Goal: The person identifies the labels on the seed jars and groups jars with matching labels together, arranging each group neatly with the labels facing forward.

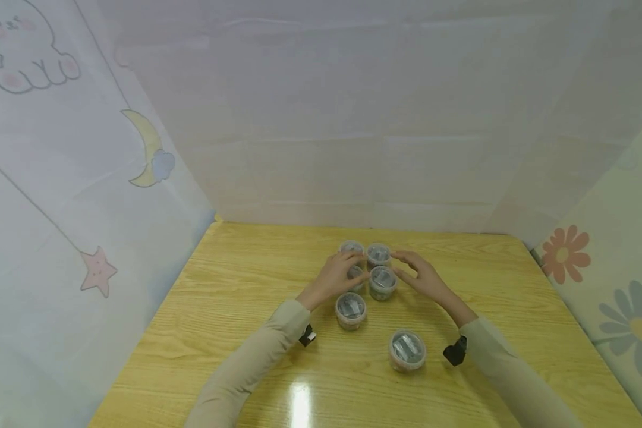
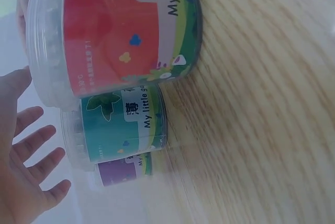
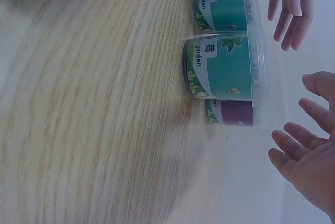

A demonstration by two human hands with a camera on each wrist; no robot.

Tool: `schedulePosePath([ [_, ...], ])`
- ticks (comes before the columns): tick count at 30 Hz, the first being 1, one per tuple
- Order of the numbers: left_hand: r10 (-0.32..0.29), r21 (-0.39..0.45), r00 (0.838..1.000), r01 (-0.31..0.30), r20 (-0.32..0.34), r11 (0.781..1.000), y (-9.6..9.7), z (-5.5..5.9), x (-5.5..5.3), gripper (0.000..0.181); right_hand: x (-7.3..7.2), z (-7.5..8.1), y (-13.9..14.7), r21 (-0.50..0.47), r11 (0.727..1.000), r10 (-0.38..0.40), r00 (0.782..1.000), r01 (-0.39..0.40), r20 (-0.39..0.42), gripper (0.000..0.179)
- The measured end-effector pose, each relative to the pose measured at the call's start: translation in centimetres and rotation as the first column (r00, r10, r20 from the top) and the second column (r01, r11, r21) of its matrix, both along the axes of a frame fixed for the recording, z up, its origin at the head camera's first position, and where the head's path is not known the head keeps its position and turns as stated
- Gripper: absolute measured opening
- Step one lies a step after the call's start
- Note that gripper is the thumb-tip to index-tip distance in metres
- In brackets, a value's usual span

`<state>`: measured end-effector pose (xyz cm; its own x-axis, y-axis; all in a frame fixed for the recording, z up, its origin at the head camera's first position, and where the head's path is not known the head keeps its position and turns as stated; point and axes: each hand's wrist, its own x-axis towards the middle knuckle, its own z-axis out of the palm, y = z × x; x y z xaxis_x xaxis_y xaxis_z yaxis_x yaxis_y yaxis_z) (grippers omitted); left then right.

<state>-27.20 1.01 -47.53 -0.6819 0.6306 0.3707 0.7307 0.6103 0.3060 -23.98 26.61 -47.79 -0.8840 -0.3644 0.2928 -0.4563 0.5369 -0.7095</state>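
Note:
Several small round plastic tubs with clear lids stand upright in a cluster at the table's middle. In the head view, my left hand (image 1: 331,279) is over the left-hand tubs, partly hiding a middle-left tub (image 1: 355,284), its fingers spread. My right hand (image 1: 425,280) is just right of the back-right tub (image 1: 378,254) and the teal tub (image 1: 382,282), fingers extended and holding nothing. The left wrist view shows a red-labelled tub (image 2: 112,35) near the thumb, then a teal-labelled tub (image 2: 112,127) and a purple-labelled tub (image 2: 124,170). In the right wrist view, fingers and lids look apart.
Nearer the front of the wooden table (image 1: 219,356), one tub (image 1: 350,310) stands close to the cluster and another tub (image 1: 407,351) stands alone between the forearms. A pale sheet wall (image 1: 342,148) rises behind the table, with patterned sheets at both sides.

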Motion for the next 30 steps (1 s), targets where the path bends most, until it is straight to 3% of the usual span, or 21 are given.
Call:
schedulePosePath([
  [6, -0.022, 0.001, 1.0, 0.022, 0.004, 1.0, -0.3, -0.3, 0.3, 0.051, 0.5, 0.0, 0.1, 0.008, 1.0, 0.004, 1.0, -0.004, 0.003, 0.048],
  [14, -0.053, -0.007, 0.997, 0.054, 0.064, 0.999, -0.5, -0.3, 1.0, 0.051, 1.1, 0.4, 0.1, 0.03, 1.0, -0.006, 1.0, 0.006, -0.016, 0.046],
  [24, -0.106, -0.031, 0.994, 0.106, 0.004, 0.994, -0.6, -0.5, 1.8, 0.052, 1.9, 0.2, 0.1, 0.052, 0.999, 0.012, 1.0, -0.011, -0.007, 0.045],
  [30, -0.111, -0.025, 0.994, 0.111, 0.002, 0.994, -0.6, -0.7, 2.0, 0.053, 2.2, 0.2, 0.2, 0.058, 0.998, 0.025, 0.999, -0.023, -0.03, 0.045],
])
